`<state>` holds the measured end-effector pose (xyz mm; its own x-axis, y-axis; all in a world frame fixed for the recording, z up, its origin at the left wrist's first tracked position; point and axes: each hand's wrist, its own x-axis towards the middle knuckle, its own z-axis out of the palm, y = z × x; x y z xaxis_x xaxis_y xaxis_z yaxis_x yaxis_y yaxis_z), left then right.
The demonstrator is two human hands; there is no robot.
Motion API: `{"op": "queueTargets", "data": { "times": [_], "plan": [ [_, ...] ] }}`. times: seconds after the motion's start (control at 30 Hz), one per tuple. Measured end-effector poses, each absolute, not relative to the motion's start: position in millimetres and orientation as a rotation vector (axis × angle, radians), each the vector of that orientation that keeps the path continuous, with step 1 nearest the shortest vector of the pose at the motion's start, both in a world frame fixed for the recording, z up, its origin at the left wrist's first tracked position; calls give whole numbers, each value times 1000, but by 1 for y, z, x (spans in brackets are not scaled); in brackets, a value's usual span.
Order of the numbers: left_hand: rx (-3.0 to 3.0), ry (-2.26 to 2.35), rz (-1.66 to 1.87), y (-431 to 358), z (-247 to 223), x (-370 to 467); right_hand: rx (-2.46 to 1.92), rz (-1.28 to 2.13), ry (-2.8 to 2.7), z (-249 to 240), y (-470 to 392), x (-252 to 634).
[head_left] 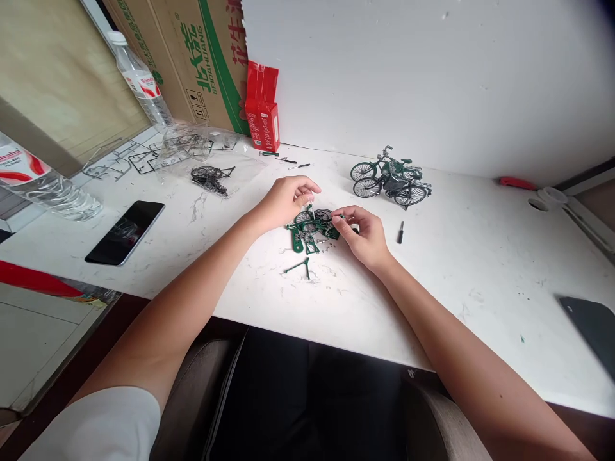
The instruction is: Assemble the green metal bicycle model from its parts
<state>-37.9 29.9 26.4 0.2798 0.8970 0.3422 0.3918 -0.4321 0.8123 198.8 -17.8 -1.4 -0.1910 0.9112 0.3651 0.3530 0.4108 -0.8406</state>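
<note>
On the white table lies a pile of green and black model bicycle parts [302, 221], with wheels, frame pieces and tiny silvery bits. At its upper left is my left hand [287, 200]. Its fingers are curled, and a small silvery piece shows at the thumb tip, too small to name. My right hand [364, 235] is at the pile's right side with thumb and forefinger pinched together. What lies between those fingertips is hidden. A green V-shaped frame piece [298, 266] lies apart, nearer to me.
Two assembled model bicycles [391, 182] stand at the back right. A small screwdriver [400, 232] lies right of my right hand. Leftward are a phone [125, 233], bagged black parts [211, 179] and water bottles [139, 80]. A red packet [262, 115] stands by a cardboard box [192, 57].
</note>
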Motion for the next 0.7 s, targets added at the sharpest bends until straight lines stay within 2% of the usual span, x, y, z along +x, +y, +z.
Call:
{"op": "queueTargets", "data": {
  "times": [0.27,0.53,0.7],
  "plan": [
    [1995,1153,1163,29,29,-36,-1089,827,-1763,2,-20,196],
    [1909,1210,1406,37,34,-45,-1052,844,-1835,-2,-17,199],
    [1807,1120,1375,43,30,-45,-1037,819,-1918,-5,-16,201]
  ]
}}
